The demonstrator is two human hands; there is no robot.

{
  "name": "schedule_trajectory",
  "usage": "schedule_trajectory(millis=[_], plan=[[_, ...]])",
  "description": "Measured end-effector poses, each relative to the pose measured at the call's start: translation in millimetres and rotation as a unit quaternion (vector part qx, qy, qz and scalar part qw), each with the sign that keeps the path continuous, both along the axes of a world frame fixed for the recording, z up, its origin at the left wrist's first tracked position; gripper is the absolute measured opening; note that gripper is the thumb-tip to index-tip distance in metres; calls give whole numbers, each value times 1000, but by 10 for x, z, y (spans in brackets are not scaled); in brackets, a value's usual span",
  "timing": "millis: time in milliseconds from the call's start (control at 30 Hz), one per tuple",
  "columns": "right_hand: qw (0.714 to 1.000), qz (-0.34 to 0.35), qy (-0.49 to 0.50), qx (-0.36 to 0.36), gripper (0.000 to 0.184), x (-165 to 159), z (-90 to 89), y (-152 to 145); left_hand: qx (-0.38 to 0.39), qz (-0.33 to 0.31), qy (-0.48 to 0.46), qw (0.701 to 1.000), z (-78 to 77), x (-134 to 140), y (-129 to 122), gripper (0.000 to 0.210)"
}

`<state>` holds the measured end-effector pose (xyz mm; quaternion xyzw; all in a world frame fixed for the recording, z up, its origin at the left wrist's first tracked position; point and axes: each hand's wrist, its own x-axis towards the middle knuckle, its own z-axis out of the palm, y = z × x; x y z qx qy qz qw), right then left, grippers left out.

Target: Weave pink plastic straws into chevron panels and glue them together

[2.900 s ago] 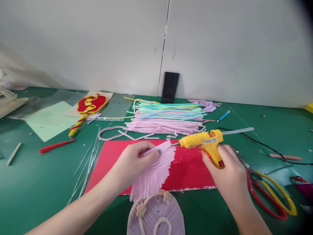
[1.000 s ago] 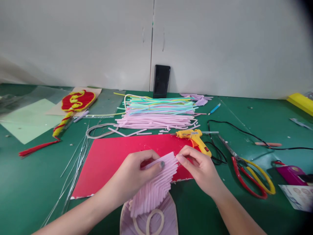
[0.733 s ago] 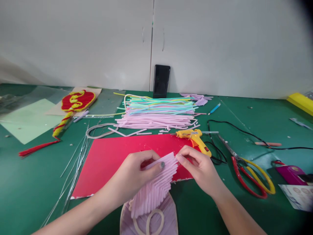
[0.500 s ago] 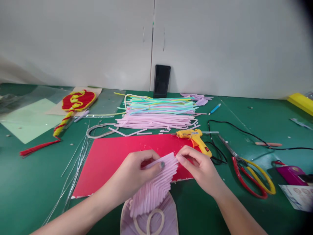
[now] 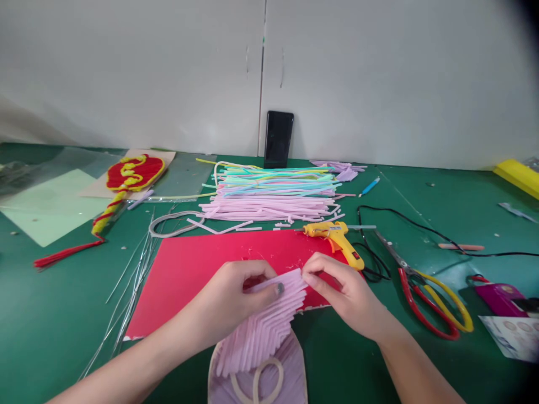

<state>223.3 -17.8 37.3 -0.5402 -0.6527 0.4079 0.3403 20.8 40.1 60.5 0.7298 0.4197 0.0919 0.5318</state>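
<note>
A pleated panel of pale pink pipe cleaners (image 5: 256,336), set in slanting rows, is held up at the front centre. My left hand (image 5: 248,292) grips its upper left part, thumb on top and fingers behind. At the panel's upper right corner, my right hand (image 5: 337,286) pinches the edge between thumb and fingertips. Below the panel lies a rounded lilac piece (image 5: 290,376) with a cream loop (image 5: 280,373) on it, partly covered. A red sheet (image 5: 181,280) lies behind both hands, and a yellow glue gun (image 5: 345,241) rests on its right corner.
Bundled pink and green pipe cleaners (image 5: 269,207) lie behind the red sheet, before an upright phone (image 5: 279,139). Scissors (image 5: 429,297) and a black cord (image 5: 391,210) are to the right. Thin wires (image 5: 135,280) and a red-yellow fan-shaped piece (image 5: 135,173) are at left.
The pleated panel has tilted slightly, its lower end shifting left and its upper corner dropping a little. Both hands keep their hold and have barely moved.
</note>
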Motion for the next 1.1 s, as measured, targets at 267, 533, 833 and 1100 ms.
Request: schedule_trajectory(millis=[267, 533, 833, 1100], plan=[[1000, 18, 10, -14, 15, -9, 38, -5, 2, -8, -4, 1000, -10, -4, 5, 19], [1000, -4, 17, -3, 15, -10, 34, 14, -9, 2, -55, 998, -16, 2, 28, 29], [1000, -19, -1, 8, 15, -22, -23, 4, 7, 10, -19, 1000, -48, 17, 17, 16], [1000, -8, 0, 2, 16, -35, 16, 14, 17, 8, 5, 1000, -18, 18, 38, 18]])
